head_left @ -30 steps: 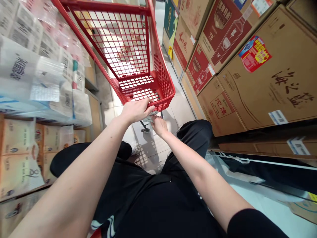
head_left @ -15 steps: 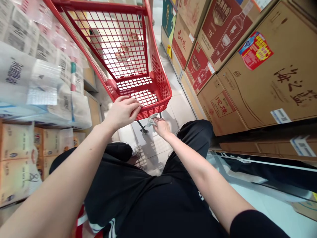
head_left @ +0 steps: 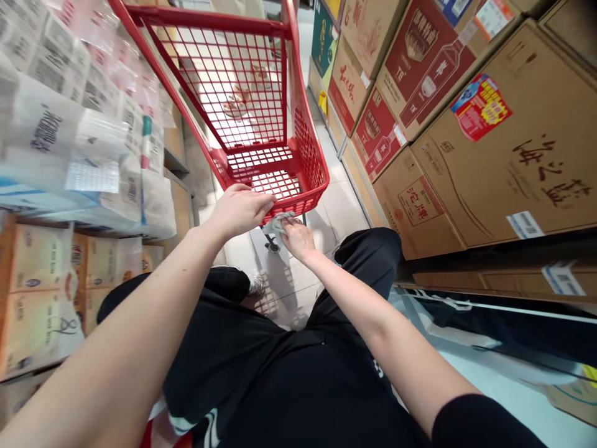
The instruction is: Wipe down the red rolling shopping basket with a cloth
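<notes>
A red shopping cart (head_left: 311,194) with a grid basket stands in front of me, its near end close to my knees. My left hand (head_left: 242,211) is wrapped over the basket's near rim at the left corner. Just below that rim, my right hand (head_left: 298,238) grips a crumpled pale grey cloth (head_left: 278,224) and presses it against the underside of the basket's front. The fingertips of my right hand are partly buried in the cloth. Beneath the basket a black caster (head_left: 272,244) shows on the tiled floor.
Stacked cardboard cartons (head_left: 504,155) line the right side, over a lower shelf. On the left are plastic-wrapped paper packs (head_left: 51,130) and orange-toned packages (head_left: 41,261). Pale floor tiles (head_left: 342,202) run between the shelves. Another person's feet (head_left: 237,102) show through the cart's grid.
My right hand has slid the cloth a little to the left along the basket's lower edge. My left hand stays on the rim. The whole view has shifted slightly.
</notes>
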The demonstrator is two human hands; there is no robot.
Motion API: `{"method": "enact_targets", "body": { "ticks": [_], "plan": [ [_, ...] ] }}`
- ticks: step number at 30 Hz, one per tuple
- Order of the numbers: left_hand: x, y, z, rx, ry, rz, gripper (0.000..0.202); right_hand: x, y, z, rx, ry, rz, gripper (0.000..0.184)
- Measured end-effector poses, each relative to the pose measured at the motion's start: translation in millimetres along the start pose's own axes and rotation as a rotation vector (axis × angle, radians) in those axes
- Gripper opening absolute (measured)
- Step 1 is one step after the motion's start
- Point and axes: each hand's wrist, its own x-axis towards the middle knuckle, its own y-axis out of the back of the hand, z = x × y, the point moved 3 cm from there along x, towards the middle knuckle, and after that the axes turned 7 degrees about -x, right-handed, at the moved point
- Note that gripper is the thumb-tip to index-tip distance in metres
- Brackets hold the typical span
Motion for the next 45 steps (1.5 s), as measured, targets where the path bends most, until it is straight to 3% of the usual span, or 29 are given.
{"method": "enact_targets", "body": {
  "ticks": [5, 14, 20, 25, 30, 35, 41, 45],
  "plan": [
    [5.1, -2.3, -3.8, 0.048, 0.032, -0.052, 0.038, 8.5, 2.6, -2.0, -0.02, -0.02, -0.02, 0.035],
    [5.3, -4.9, 0.4, 0.072, 0.06, -0.036, 0.037, 10.0, 3.6, -3.7, -0.016, -0.041, -0.046, 0.032],
    [8.3, -0.9, 5.8, 0.049, 0.101, -0.076, 0.032, 19.3, 20.1, -0.8, -0.116, 0.026, -0.074, 0.025],
    [14.5, 0.7, 10.3, 0.036, 0.135, -0.078, 0.033, 7.5, 29.1, 6.9, -0.091, 0.006, 0.039, 0.027],
    [24.9, -3.7, 16.3, 0.05, 0.111, -0.074, 0.035, 2.7, 26.6, 4.2, -0.08, 0.104, 0.13, 0.025],
    [30.2, -6.4, 19.5, 0.033, 0.114, -0.078, 0.035, 6.7, 24.2, 3.8, -0.066, 0.091, 0.093, 0.03],
    [31.4, -7.0, 18.0, 0.003, 0.112, -0.077, 0.039, -9.0, 17.3, 22.3, -0.065, 0.092, 0.009, 0.032],
    [32.5, -8.5, 19.4, -0.008, 0.1, -0.066, 0.04, -10.0, 10.6, 20.6, -0.071, 0.091, 0.028, 0.037]
  ]
}}
